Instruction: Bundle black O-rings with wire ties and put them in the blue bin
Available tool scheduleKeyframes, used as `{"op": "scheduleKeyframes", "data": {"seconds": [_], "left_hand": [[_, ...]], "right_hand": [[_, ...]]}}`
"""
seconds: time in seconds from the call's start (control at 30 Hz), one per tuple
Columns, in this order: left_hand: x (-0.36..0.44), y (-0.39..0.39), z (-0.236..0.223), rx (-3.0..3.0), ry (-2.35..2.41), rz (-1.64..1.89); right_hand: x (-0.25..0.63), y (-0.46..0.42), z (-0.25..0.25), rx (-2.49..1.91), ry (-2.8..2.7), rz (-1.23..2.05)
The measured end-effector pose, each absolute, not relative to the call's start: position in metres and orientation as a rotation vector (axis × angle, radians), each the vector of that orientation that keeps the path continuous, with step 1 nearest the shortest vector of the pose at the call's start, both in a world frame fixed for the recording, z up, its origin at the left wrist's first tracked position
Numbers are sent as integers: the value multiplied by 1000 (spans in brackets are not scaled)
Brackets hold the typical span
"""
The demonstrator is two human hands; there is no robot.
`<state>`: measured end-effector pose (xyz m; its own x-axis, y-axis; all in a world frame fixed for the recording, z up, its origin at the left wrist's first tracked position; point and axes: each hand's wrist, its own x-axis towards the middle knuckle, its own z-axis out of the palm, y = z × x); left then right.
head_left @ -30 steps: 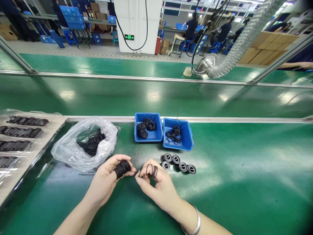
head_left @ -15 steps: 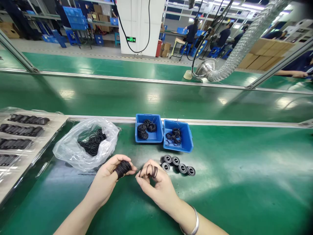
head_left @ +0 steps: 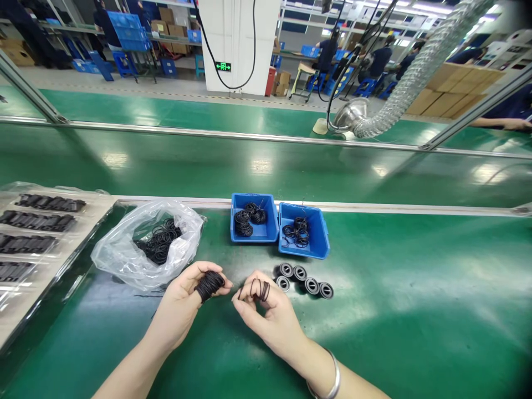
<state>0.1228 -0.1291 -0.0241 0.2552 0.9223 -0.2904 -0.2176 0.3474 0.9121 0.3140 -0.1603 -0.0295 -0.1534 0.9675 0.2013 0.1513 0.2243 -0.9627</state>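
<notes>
Handling of the black cord rings appears, in my judgement, to be underway and well short of finished. A bunched stack of rings (head_left: 210, 285) lies in my left grip (head_left: 185, 302), and a few separate rings (head_left: 263, 290) loop over a finger of my right grip (head_left: 270, 313). Tangled or clustered rings are present in the left blue bin (head_left: 254, 238) and the right blue bin (head_left: 323, 239); a loose heap (head_left: 160, 244) remains in the clear plastic bag (head_left: 110, 261) on the counter (head_left: 415, 288). I cannot establish which of these lots are done. Left grip: closed around the stack, fingertips near the right grip but apart from it. Right grip: thumb and forefinger brought together, apparently pinching one strand at the tips. Five round black parts (head_left: 311, 285) stand beyond the right grip, untouched.
</notes>
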Motion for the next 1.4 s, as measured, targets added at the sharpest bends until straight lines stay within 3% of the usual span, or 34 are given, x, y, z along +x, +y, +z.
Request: {"op": "scheduleKeyframes", "data": {"seconds": [0.43, 1.1, 1.4], "left_hand": [[121, -129, -26, 914, 1015, 932], [124, -130, -17, 854, 941, 965], [123, -131, -15, 808, 876, 938]], "right_hand": [[314, -160, -30, -1097, -1506, 1094], [315, -155, -31, -816, -553, 1799], [320, -151, -32, -703, -318, 1898]]}}
